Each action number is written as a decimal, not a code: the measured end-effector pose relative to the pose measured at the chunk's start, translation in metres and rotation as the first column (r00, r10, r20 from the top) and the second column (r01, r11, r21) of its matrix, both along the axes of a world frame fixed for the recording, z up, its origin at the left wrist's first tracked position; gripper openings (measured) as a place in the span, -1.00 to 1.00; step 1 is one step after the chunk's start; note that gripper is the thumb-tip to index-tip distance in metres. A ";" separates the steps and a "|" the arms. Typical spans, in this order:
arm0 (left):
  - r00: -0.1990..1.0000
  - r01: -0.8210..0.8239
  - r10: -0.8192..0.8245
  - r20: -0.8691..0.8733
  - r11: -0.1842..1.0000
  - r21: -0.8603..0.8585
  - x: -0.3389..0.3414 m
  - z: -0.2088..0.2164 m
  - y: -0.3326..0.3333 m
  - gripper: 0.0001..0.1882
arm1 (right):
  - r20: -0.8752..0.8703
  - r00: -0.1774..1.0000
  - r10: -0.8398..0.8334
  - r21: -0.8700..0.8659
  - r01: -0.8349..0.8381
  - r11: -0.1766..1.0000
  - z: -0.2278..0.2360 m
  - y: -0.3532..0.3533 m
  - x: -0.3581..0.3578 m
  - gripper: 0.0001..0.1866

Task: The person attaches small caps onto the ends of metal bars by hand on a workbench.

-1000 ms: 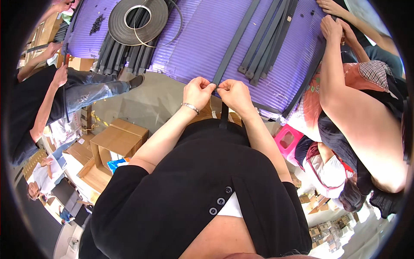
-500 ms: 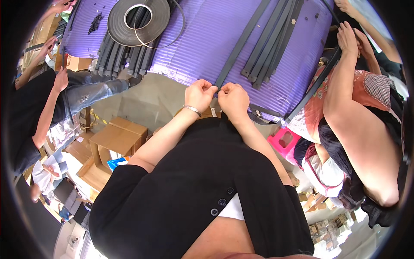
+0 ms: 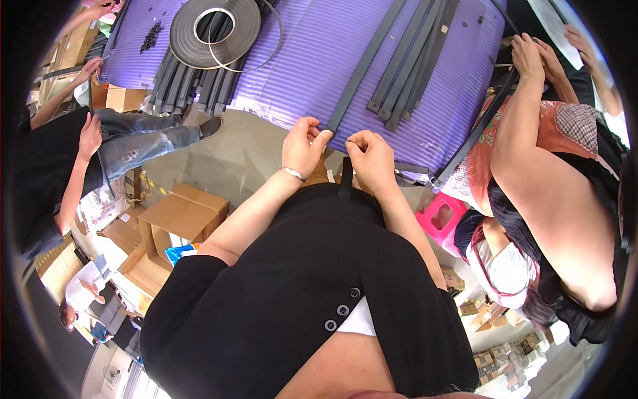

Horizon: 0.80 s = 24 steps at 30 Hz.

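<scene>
A long dark grey flat strip (image 3: 365, 70) lies on the purple ribbed table cover (image 3: 292, 60), its near end at the table's front edge. My left hand (image 3: 304, 147) is closed at that near end, thumb and fingertips pinching it. Just to the right, my right hand (image 3: 372, 159) is held in a pinch, apart from the strip; anything between its fingertips is too small to make out. Several more grey strips (image 3: 412, 63) lie in a loose bundle right of the first one. Below my hands, a short dark band (image 3: 346, 176) stands out against my black top.
A large roll of thin dark tape (image 3: 249, 33) rests on a stack of black strips (image 3: 176, 90) at the left. Small black pieces (image 3: 151, 36) lie farther left. Co-workers handle strips on both sides. Cardboard boxes (image 3: 183, 216) and a pink stool (image 3: 444, 216) stand below.
My right hand has drawn away from the strip's end, slightly right and down. My left hand stays at the end. The co-workers' hands at both sides have shifted.
</scene>
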<state>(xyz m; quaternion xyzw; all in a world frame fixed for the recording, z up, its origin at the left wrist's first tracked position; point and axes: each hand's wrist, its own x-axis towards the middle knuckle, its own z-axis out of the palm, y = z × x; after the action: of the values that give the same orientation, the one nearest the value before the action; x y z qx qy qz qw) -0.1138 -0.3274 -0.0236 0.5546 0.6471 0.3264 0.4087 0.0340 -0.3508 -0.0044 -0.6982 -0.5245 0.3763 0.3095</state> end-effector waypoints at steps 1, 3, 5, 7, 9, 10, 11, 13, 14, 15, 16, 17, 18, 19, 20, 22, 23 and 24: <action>1.000 0.000 0.000 -0.001 1.000 0.005 -0.001 -0.003 -0.002 -0.69 | -0.014 1.000 -0.004 0.005 0.004 1.000 0.002 -0.003 0.001 -0.90; 0.915 0.265 -0.067 -0.397 0.842 0.470 -0.004 -0.006 -0.004 -0.70 | -0.030 1.000 -0.005 0.012 0.006 1.000 0.002 -0.007 0.004 -0.91; 0.890 0.334 -0.105 -0.443 0.812 0.478 0.001 -0.003 0.001 -0.72 | -0.004 1.000 0.024 0.018 -0.024 1.000 0.000 -0.010 0.006 -0.87; 0.862 0.400 -0.140 -0.488 0.779 0.483 0.006 -0.001 0.006 -0.73 | -0.015 0.999 0.038 0.021 -0.037 0.999 0.001 -0.014 0.008 -0.87; 0.811 0.436 -0.167 -0.562 0.812 0.389 0.009 -0.004 0.009 -0.75 | -0.026 0.998 0.049 0.024 -0.048 0.999 0.002 -0.016 0.011 -0.87; 0.810 0.436 -0.165 -0.563 0.810 0.391 0.010 -0.005 0.011 -0.75 | -0.025 0.998 0.056 0.029 -0.055 0.998 0.002 -0.017 0.012 -0.87; 0.803 0.436 -0.176 -0.570 0.825 0.359 0.011 -0.006 0.013 -0.76 | -0.025 0.998 0.063 0.035 -0.062 0.997 0.002 -0.017 0.014 -0.88; 0.792 0.442 -0.191 -0.579 0.835 0.328 0.011 -0.005 0.013 -0.78 | -0.046 0.998 0.045 0.011 -0.044 0.999 0.002 -0.019 0.016 -0.88; 0.777 0.444 -0.216 -0.591 0.854 0.272 0.010 -0.003 0.013 -0.78 | -0.065 0.997 0.029 -0.015 -0.030 0.999 0.002 -0.019 0.017 -0.88; 0.763 0.444 -0.237 -0.601 0.868 0.221 0.012 -0.002 0.016 -0.78 | -0.065 0.998 0.027 -0.004 -0.027 1.000 0.001 -0.019 0.018 -0.88; 0.762 0.447 -0.232 -0.604 0.864 0.231 0.013 -0.001 0.017 -0.78 | -0.081 0.996 0.028 0.038 -0.025 0.999 0.000 -0.020 0.018 -0.90; 0.764 0.436 -0.234 -0.602 0.874 0.214 0.013 -0.003 0.017 -0.77 | -0.096 0.995 0.031 0.082 -0.023 0.996 -0.001 -0.021 0.018 -0.92; 0.765 0.428 -0.236 -0.599 0.882 0.199 0.013 -0.004 0.017 -0.77 | -0.134 0.991 0.018 0.071 -0.009 0.997 -0.002 -0.020 0.018 -0.92; 0.763 0.434 -0.230 -0.604 0.875 0.214 0.013 -0.004 0.017 -0.77 | -0.134 0.991 0.015 0.088 -0.003 0.996 0.000 -0.020 0.019 -0.92; 0.764 0.434 -0.244 -0.598 0.879 0.195 0.013 -0.003 0.015 -0.77 | -0.118 0.993 0.016 0.077 -0.007 0.997 0.002 -0.020 0.020 -0.92; 0.751 0.441 -0.277 -0.600 0.886 0.143 0.013 -0.002 0.014 -0.75 | -0.123 0.992 0.007 0.071 0.002 0.997 0.002 -0.021 0.022 -0.93; 0.747 0.451 -0.274 -0.606 0.878 0.160 0.011 0.000 0.012 -0.75 | -0.124 0.992 -0.003 0.091 0.014 0.996 0.003 -0.023 0.023 -0.93; 0.730 0.447 -0.271 -0.627 0.884 0.138 0.011 0.003 0.010 -0.74 | -0.117 0.993 0.000 0.093 0.011 0.996 0.003 -0.024 0.024 -0.92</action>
<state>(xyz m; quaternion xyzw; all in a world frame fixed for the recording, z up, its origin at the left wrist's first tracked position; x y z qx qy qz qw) -0.1033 -0.3173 -0.0208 0.7955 0.5678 0.1391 0.1596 0.0581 -0.3748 -0.0012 -0.6613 -0.5205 0.3905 0.3731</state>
